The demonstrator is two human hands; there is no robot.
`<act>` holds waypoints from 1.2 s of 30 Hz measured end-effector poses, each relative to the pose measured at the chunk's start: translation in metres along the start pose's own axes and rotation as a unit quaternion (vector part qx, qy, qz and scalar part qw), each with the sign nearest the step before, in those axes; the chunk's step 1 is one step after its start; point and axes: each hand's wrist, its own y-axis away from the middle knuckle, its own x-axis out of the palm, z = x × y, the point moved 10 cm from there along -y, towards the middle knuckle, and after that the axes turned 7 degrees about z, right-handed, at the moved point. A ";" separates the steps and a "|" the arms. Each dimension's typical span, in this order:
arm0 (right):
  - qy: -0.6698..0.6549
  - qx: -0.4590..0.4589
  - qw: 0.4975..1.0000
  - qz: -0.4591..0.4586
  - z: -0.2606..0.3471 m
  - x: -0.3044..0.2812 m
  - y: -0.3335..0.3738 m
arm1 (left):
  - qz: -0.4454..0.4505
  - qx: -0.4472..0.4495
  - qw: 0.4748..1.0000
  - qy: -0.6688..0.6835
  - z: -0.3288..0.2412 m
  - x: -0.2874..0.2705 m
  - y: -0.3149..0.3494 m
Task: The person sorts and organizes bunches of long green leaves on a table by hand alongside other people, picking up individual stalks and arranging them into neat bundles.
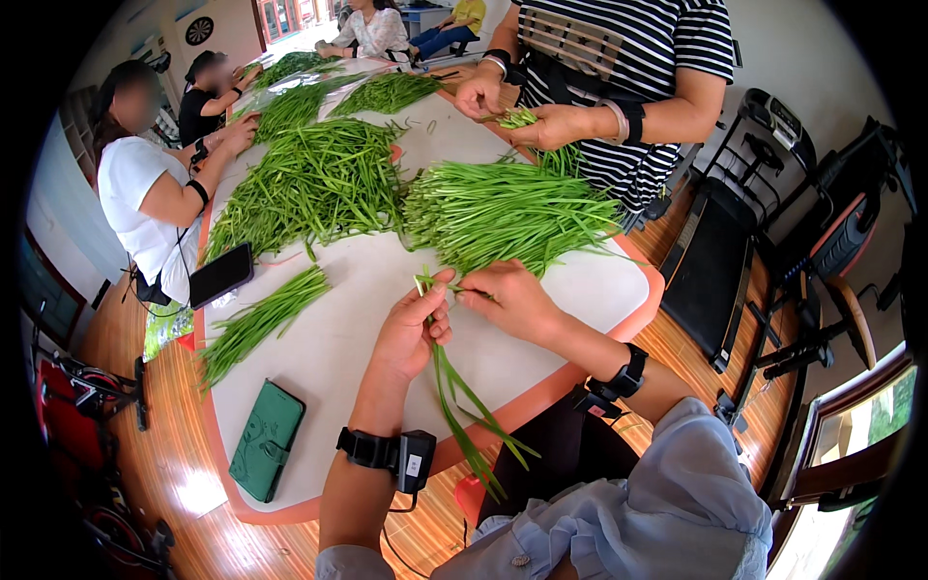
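My left hand (pixel 411 333) is closed round a few long chives (pixel 464 406); their pale ends stick up above the fingers and the green leaves hang past the table edge. Close on its right, my right hand (pixel 514 298) pinches at the same chives near their pale ends. Just beyond my hands lies a big pile of chives (pixel 512 213) with the leaves toward the right. A looser heap of chives (pixel 309 184) spreads over the table to the left of it. Nearer me on the left sits a small, neat bunch of chives (pixel 266 321).
On the white table (pixel 329 387) with its orange rim rest a green phone case (pixel 268 442) and, at the left edge, a black phone (pixel 221 275). Across from me a person in stripes (pixel 619 87) holds chives. Other people sit along the left. A treadmill (pixel 710 261) stands right.
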 end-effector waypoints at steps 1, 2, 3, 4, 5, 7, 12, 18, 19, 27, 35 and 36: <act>-0.005 0.001 1.000 0.013 0.002 0.005 -0.001 | -0.001 0.005 1.000 -0.003 -0.001 0.001 0.001; -0.009 0.001 1.000 0.026 0.004 0.010 -0.002 | -0.003 0.009 1.000 -0.007 -0.002 0.001 0.001; -0.014 0.002 0.999 0.038 0.005 0.014 -0.001 | -0.002 0.014 1.000 -0.004 -0.003 0.000 0.001; -0.017 0.011 0.999 0.045 0.005 0.016 -0.001 | -0.002 0.020 1.000 -0.001 -0.004 -0.004 0.000; -0.019 0.020 0.998 0.052 0.006 0.016 0.001 | -0.003 0.027 1.000 0.001 -0.006 -0.006 -0.001; -0.031 0.040 0.996 0.080 0.006 0.017 0.008 | -0.036 0.046 0.998 0.005 -0.008 -0.014 0.000; -0.080 0.082 0.962 0.249 0.005 0.027 0.037 | -0.089 0.057 0.993 0.048 -0.011 -0.022 0.000; -0.020 0.109 0.994 0.014 -0.049 -0.029 0.022 | -0.043 0.025 0.997 0.057 -0.007 -0.018 -0.002; 0.021 0.086 0.995 -0.037 -0.050 -0.039 0.016 | -0.033 0.017 0.998 0.058 -0.007 -0.017 -0.002; 0.174 0.030 0.984 0.031 -0.045 0.000 -0.003 | -0.034 0.005 0.999 0.032 -0.004 -0.016 -0.001; -0.029 0.067 0.997 -0.027 -0.036 -0.009 -0.010 | -0.046 0.007 0.999 0.005 -0.005 -0.011 0.002; -0.051 0.063 0.997 -0.018 -0.031 -0.002 -0.011 | -0.040 0.009 0.999 0.005 -0.005 -0.010 0.001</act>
